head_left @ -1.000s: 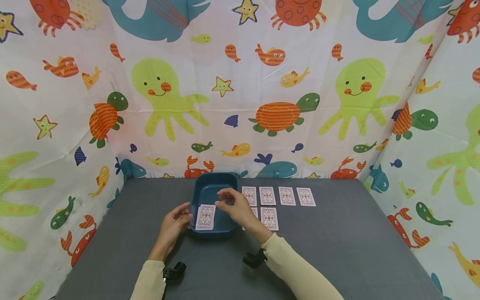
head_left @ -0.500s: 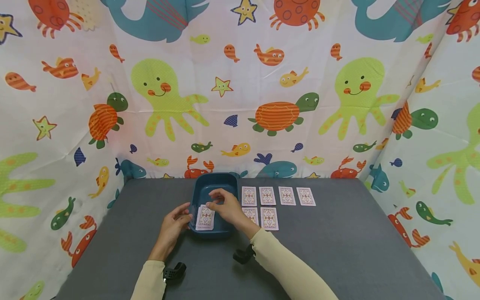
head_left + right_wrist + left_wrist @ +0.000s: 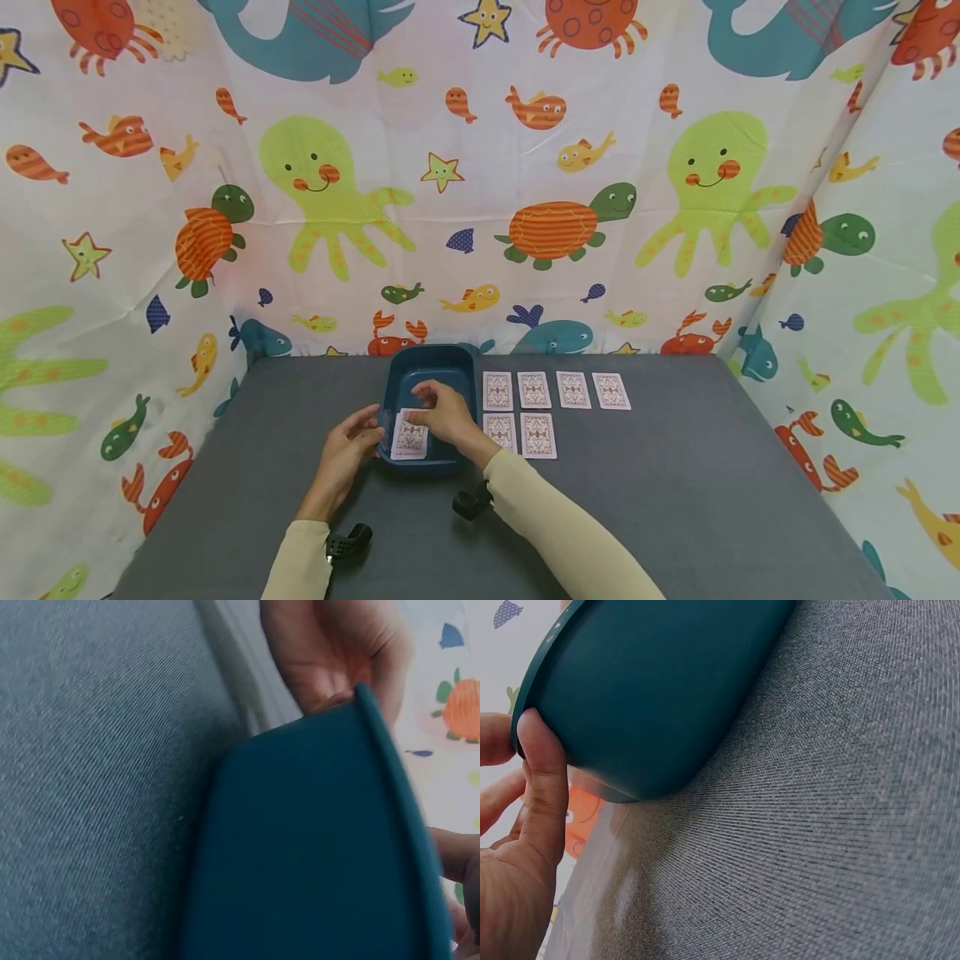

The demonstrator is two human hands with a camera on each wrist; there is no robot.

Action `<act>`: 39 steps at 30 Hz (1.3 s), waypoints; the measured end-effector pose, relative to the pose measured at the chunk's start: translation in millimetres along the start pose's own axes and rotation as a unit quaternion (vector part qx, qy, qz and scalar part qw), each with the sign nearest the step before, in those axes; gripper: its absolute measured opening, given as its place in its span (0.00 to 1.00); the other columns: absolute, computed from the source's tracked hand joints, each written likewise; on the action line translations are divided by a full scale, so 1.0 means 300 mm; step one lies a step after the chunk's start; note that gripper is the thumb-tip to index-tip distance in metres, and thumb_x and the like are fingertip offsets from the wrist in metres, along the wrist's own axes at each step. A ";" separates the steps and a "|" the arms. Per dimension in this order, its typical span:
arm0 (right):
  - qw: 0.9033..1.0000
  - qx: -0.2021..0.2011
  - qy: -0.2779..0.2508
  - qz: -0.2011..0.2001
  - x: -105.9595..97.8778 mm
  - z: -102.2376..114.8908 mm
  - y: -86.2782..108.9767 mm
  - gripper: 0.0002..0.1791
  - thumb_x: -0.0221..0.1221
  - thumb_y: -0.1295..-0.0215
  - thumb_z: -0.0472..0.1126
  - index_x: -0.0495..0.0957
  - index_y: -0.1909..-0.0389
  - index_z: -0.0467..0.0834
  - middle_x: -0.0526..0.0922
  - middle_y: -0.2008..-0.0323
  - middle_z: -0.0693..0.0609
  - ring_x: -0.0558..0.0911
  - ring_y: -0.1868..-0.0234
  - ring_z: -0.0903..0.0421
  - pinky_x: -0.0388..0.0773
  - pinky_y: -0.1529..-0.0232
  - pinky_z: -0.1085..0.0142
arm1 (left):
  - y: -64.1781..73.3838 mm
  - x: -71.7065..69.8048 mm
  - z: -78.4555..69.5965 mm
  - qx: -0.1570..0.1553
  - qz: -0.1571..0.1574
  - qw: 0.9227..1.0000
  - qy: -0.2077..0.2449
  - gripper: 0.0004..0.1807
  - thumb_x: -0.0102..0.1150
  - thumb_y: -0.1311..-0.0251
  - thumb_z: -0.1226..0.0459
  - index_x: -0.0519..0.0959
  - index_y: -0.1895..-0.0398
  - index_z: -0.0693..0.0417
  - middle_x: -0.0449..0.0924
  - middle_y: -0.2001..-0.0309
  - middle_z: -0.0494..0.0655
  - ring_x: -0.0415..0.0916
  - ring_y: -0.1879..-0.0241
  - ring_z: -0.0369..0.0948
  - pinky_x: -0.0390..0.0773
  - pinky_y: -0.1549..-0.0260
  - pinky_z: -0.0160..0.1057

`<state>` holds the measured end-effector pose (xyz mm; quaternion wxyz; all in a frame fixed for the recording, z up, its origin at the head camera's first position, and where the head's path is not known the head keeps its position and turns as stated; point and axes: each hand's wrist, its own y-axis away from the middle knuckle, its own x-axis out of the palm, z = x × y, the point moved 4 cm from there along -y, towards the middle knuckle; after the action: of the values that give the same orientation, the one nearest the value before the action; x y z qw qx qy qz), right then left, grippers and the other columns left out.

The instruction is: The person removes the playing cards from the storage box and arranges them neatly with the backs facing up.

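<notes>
While the left hand pinches the rim of the blue tray, the card pile lies inside, between the hands — the right hand overlapping its far right corner, though whether it grips a card I cannot tell.

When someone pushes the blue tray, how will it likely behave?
The blue tray will probably slide rather than tip, since it sits flat on the grey cloth. It looks fairly stiff, showing no bend where the left hand pinches it. The cards inside may shift; nothing visible fastens them.
</notes>
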<state>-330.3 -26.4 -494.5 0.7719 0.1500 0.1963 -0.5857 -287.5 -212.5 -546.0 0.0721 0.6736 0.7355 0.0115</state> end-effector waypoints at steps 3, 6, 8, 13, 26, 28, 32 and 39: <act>1.000 0.015 0.020 0.002 0.011 -0.019 -0.013 0.24 0.70 0.44 0.43 0.78 0.46 0.44 0.81 0.48 0.43 0.77 0.51 0.52 0.76 0.47 0.56 | 0.001 0.000 0.000 0.000 0.000 1.000 -0.004 0.26 0.57 0.34 0.66 0.70 0.33 0.49 0.68 0.43 0.58 0.73 0.52 0.46 0.79 0.61 0.36; 0.999 0.035 0.038 0.005 0.017 -0.031 -0.020 0.25 0.71 0.45 0.42 0.78 0.45 0.43 0.80 0.49 0.44 0.76 0.53 0.52 0.77 0.50 0.55 | 0.001 -0.001 0.001 0.000 0.003 1.000 -0.005 0.26 0.56 0.33 0.66 0.70 0.32 0.49 0.67 0.43 0.58 0.73 0.52 0.45 0.79 0.60 0.36; 0.998 0.046 0.048 0.009 0.020 -0.036 -0.025 0.26 0.72 0.46 0.42 0.78 0.45 0.43 0.80 0.52 0.45 0.76 0.55 0.52 0.77 0.53 0.57 | 0.000 -0.002 0.002 0.000 0.003 1.000 -0.004 0.26 0.57 0.33 0.66 0.70 0.32 0.49 0.67 0.43 0.58 0.73 0.52 0.45 0.79 0.60 0.36; 0.996 0.066 0.063 0.016 0.022 -0.047 -0.039 0.27 0.73 0.47 0.43 0.78 0.46 0.43 0.79 0.56 0.47 0.76 0.59 0.52 0.77 0.60 0.59 | 0.000 -0.002 0.003 0.001 0.003 1.000 -0.001 0.26 0.56 0.33 0.66 0.69 0.32 0.50 0.67 0.42 0.58 0.73 0.52 0.45 0.79 0.60 0.36; 0.988 0.076 0.132 0.026 0.035 -0.063 -0.058 0.32 0.78 0.57 0.43 0.79 0.48 0.43 0.83 0.60 0.48 0.78 0.59 0.53 0.77 0.54 0.60 | 0.004 0.000 0.000 -0.003 0.003 1.000 0.001 0.26 0.56 0.33 0.65 0.70 0.32 0.49 0.68 0.42 0.58 0.72 0.51 0.44 0.79 0.60 0.36; 0.986 0.072 0.146 0.022 0.036 -0.063 -0.059 0.33 0.78 0.59 0.43 0.80 0.48 0.43 0.83 0.56 0.46 0.78 0.54 0.51 0.76 0.47 0.58 | 0.005 -0.001 -0.003 -0.002 0.003 1.000 -0.002 0.26 0.56 0.33 0.65 0.69 0.32 0.49 0.68 0.42 0.58 0.72 0.51 0.44 0.79 0.60 0.36; 0.983 0.066 0.173 0.015 0.040 -0.066 -0.062 0.34 0.79 0.61 0.42 0.80 0.49 0.42 0.82 0.51 0.44 0.76 0.47 0.48 0.72 0.40 0.55 | 0.007 -0.001 -0.006 -0.002 0.000 1.000 -0.005 0.26 0.56 0.33 0.66 0.69 0.32 0.49 0.68 0.42 0.58 0.72 0.51 0.45 0.79 0.60 0.36; 0.979 0.068 0.193 0.015 0.048 -0.074 -0.064 0.32 0.79 0.62 0.42 0.80 0.51 0.41 0.79 0.55 0.45 0.74 0.51 0.49 0.72 0.42 0.55 | 0.010 -0.001 -0.007 -0.002 0.001 1.000 0.001 0.26 0.56 0.34 0.66 0.69 0.31 0.50 0.67 0.42 0.59 0.72 0.52 0.44 0.79 0.60 0.36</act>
<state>-348.3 -33.6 -520.8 0.7161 0.3154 0.2987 -0.5464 -284.7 -212.4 -543.5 0.0732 0.6738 0.7352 0.0139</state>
